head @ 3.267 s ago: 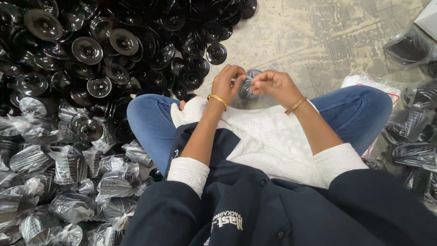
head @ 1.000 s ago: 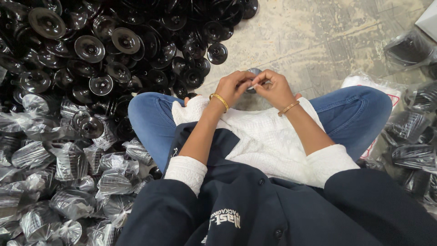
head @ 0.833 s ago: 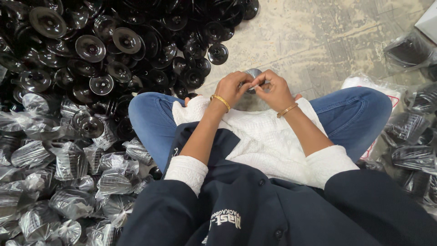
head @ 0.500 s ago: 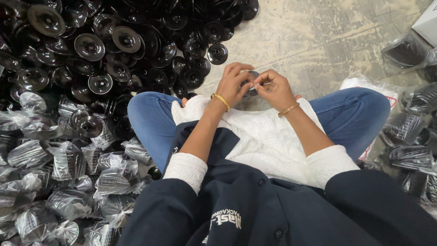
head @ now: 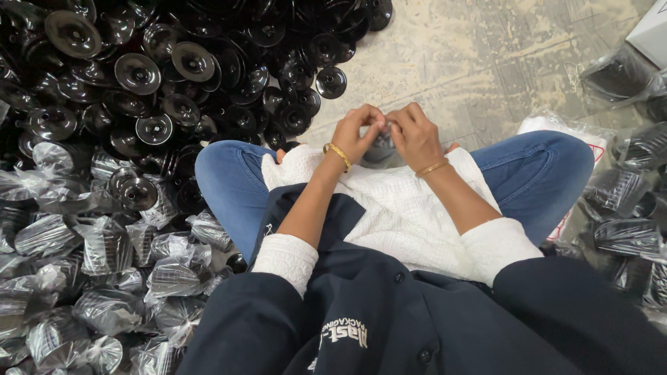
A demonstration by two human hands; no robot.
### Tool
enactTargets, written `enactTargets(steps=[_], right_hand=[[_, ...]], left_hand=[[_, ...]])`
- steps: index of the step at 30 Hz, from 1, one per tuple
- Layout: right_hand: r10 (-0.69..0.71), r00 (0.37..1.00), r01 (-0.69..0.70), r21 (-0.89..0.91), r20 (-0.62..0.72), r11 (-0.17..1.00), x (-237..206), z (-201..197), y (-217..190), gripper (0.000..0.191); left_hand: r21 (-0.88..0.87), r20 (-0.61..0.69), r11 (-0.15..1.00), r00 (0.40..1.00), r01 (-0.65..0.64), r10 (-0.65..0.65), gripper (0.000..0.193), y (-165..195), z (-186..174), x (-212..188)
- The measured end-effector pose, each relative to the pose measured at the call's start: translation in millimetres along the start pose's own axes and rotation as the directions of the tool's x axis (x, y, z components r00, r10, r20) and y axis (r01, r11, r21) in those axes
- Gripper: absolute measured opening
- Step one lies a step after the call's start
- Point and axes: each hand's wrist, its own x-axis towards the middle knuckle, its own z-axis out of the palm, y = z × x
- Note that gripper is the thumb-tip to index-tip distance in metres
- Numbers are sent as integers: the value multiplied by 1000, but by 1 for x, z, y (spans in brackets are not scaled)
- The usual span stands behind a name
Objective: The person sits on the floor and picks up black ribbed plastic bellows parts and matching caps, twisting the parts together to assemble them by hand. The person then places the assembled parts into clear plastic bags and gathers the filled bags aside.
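Note:
I sit cross-legged on the floor. My left hand (head: 354, 133) and my right hand (head: 415, 135) meet over my lap, fingers curled together around a small black round part in clear plastic wrap (head: 381, 147). The hands hide most of that part. Each wrist wears a gold bangle. A white knitted cloth (head: 389, 208) covers my lap beneath the hands.
A big heap of bare black disc-shaped parts (head: 174, 76) fills the upper left. Several plastic-wrapped parts (head: 83, 271) lie piled at lower left, more wrapped ones (head: 629, 201) at the right. Bare concrete floor (head: 479, 62) lies ahead. A white box corner (head: 652, 31) shows top right.
Both hands have drawn closer together over the wrapped part, covering it more. The view has barely shifted.

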Motion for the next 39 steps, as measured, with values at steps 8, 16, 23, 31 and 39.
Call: enactTargets(steps=[8, 16, 23, 31, 39], right_hand=[[-62, 998, 63, -61, 17, 996, -2, -2, -3, 18], [-68, 996, 70, 38, -56, 997, 1, -6, -2, 11], [-14, 1000, 14, 108, -8, 994, 3, -9, -4, 11], [94, 996, -91, 218, -3, 972, -4, -14, 12, 8], [-85, 990, 65, 168, 112, 984, 0, -9, 0, 83]], left_hand=[[29, 39, 999, 998, 46, -48, 17, -14, -3, 6], [-89, 121, 990, 988, 106, -95, 12, -32, -3, 9], [160, 24, 985, 998, -65, 62, 14, -13, -10, 7], [323, -85, 946, 994, -33, 64, 17, -1, -13, 5], [142, -67, 989, 997, 45, -36, 10, -10, -10, 3]])
